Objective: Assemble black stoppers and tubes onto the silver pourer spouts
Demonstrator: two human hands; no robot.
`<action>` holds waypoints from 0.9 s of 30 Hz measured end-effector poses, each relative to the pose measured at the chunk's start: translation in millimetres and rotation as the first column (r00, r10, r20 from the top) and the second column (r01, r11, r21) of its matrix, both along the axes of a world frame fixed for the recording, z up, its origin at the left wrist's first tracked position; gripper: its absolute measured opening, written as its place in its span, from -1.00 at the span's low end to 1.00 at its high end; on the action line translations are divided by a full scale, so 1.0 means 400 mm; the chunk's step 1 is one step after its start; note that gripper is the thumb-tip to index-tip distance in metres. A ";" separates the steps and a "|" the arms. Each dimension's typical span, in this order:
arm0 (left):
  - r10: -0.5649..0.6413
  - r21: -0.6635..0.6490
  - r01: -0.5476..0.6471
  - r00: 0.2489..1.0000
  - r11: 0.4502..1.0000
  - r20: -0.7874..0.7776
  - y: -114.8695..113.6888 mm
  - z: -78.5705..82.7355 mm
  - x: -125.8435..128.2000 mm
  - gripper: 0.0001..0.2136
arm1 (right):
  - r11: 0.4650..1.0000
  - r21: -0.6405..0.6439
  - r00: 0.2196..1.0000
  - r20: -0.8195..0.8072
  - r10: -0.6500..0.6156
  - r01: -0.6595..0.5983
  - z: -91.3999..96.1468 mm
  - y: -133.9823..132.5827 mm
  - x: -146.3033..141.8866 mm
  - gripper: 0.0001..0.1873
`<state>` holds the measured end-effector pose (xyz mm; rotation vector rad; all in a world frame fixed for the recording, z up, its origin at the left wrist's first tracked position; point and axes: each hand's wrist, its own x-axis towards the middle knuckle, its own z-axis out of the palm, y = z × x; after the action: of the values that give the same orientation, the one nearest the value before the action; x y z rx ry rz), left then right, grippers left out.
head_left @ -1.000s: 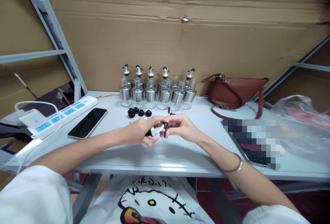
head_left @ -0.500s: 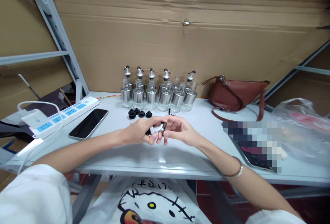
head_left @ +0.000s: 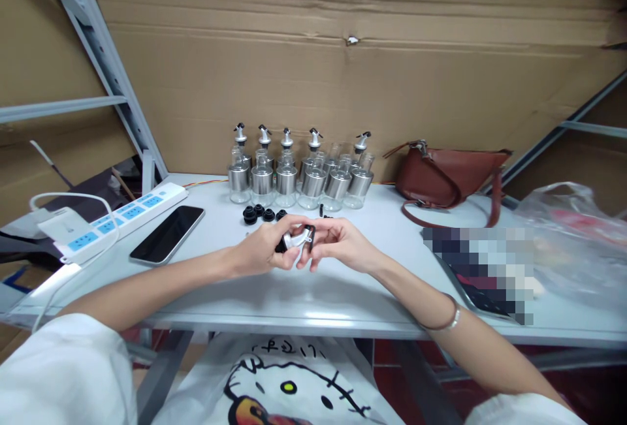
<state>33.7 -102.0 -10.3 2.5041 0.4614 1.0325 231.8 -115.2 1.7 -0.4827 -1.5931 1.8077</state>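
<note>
Both hands meet over the middle of the pale table [head_left: 313, 301]. My left hand [head_left: 267, 249] is closed around a small silver and black pourer spout [head_left: 295, 239]. My right hand [head_left: 337, 245] pinches the spout's black tip with thumb and fingers. Behind the hands stands a cluster of several glass bottles with steel bands [head_left: 298, 180], some topped with pourer spouts. Three black rubber stoppers [head_left: 262, 215] lie loose in front of the bottles.
A black phone [head_left: 167, 234] lies at the left beside a white power strip [head_left: 115, 215]. A brown leather bag [head_left: 448, 177] sits at the back right, a clear plastic bag [head_left: 573, 236] at the far right. Cardboard covers the wall behind.
The hands stayed together on the spout; the fingers shifted slightly and the spout turned a little between them.
</note>
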 end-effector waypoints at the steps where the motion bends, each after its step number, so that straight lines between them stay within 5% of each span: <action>1: -0.018 -0.015 0.019 1.000 1.000 0.006 -0.001 0.000 0.001 -0.63 | 1.000 -0.005 1.000 -0.008 0.003 -0.003 -0.004 0.002 0.001 -0.66; 8: -0.138 -0.120 0.141 0.990 0.983 0.029 -0.017 -0.007 0.009 -0.63 | 0.999 -0.047 1.000 -0.012 0.011 -0.012 -0.022 0.010 -0.004 -0.69; 14: -0.075 -0.035 0.076 0.997 0.997 0.018 -0.030 -0.007 0.011 -0.62 | 0.997 -0.063 0.998 -0.048 -0.049 0.046 -0.024 -0.001 -0.018 -0.73; 22: 0.053 -0.043 -0.058 0.993 0.997 -0.104 -0.014 -0.003 0.006 -0.64 | 0.978 0.135 0.987 -0.047 -0.154 0.159 -0.026 0.008 -0.015 -0.71; 27: 0.112 0.222 -0.100 0.993 0.970 -0.042 0.056 0.030 -0.014 -0.61 | 0.953 0.103 0.956 -0.114 -0.272 0.283 -0.009 0.004 -0.016 -0.70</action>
<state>28.0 -79.6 1.6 2.7344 0.5286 1.1118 225.5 -113.4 -1.9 -0.5260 -1.4735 1.4949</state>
